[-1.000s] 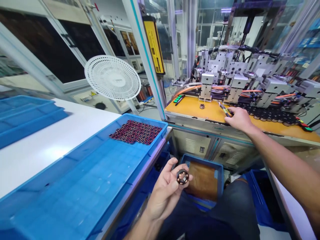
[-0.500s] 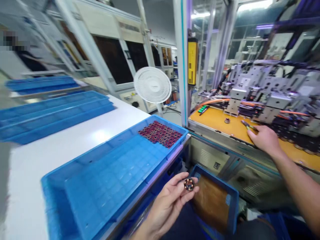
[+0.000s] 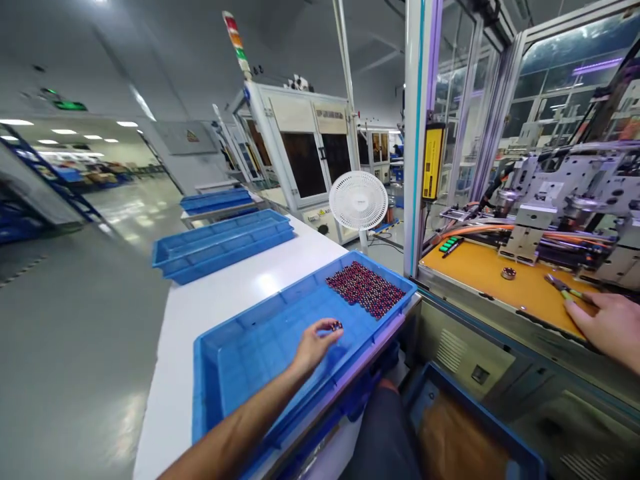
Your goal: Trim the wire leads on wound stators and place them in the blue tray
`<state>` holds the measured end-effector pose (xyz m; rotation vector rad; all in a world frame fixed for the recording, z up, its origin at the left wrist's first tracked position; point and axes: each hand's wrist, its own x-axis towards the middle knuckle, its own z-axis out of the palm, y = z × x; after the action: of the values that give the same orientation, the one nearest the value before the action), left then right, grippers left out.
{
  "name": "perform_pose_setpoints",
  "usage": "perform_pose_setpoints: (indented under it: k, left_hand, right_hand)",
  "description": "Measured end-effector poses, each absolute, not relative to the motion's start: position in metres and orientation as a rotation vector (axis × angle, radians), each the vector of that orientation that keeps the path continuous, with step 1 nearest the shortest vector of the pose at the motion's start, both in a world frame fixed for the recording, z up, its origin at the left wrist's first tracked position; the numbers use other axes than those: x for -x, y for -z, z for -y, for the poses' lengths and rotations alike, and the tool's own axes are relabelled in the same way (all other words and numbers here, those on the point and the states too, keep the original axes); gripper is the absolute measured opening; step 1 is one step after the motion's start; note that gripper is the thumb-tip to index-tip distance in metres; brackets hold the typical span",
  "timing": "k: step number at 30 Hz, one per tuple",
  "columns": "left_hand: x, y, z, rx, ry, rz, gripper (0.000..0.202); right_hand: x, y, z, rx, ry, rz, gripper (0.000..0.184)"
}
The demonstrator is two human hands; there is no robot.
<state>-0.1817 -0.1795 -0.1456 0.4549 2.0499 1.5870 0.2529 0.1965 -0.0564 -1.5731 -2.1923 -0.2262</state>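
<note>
My left hand [image 3: 313, 345] pinches a small round ring-shaped part [image 3: 337, 326], dark with coppery spots, between thumb and fingers. It hovers over the long blue tray [image 3: 280, 327]. Many similar parts [image 3: 365, 288] lie packed together at the tray's far right end. On the yellow work surface [image 3: 475, 270] of the machine, my right hand [image 3: 607, 323] grips the handles of a pair of pliers [image 3: 561, 287], whose jaws point left. One more ring-shaped part [image 3: 509, 273] sits alone to the left of the pliers.
Stacked blue trays [image 3: 225, 243] stand further along the white table [image 3: 175, 333]. A white fan [image 3: 359, 200] is behind the table. Metal machine blocks [image 3: 535, 220] with orange hoses line the back of the yellow surface. Below, a blue bin [image 3: 475, 400] has a brown bottom.
My left hand has carried the ring-shaped part left and up, from above the lower bin to over the blue tray. My right hand stays at the pliers. The view has swung left.
</note>
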Motion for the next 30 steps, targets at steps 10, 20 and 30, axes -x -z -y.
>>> perform_pose_setpoints:
  k: [10, 20, 30]
  left_hand:
    - [0.231, 0.225, 0.093, -0.720, -1.308, -2.421, 0.035]
    - [0.248, 0.239, 0.083, -0.793, -1.319, -2.495, 0.036]
    - [0.197, 0.149, 0.088, -1.281, -1.329, -2.531, 0.037]
  right_hand:
    - [-0.237, 0.033, -0.161, 1.639, 0.444, 2.356, 0.043]
    - [-0.236, 0.032, -0.161, 1.631, 0.408, 2.351, 0.040]
    - [-0.228, 0.036, -0.140, 1.690, 0.091, 2.201, 0.030]
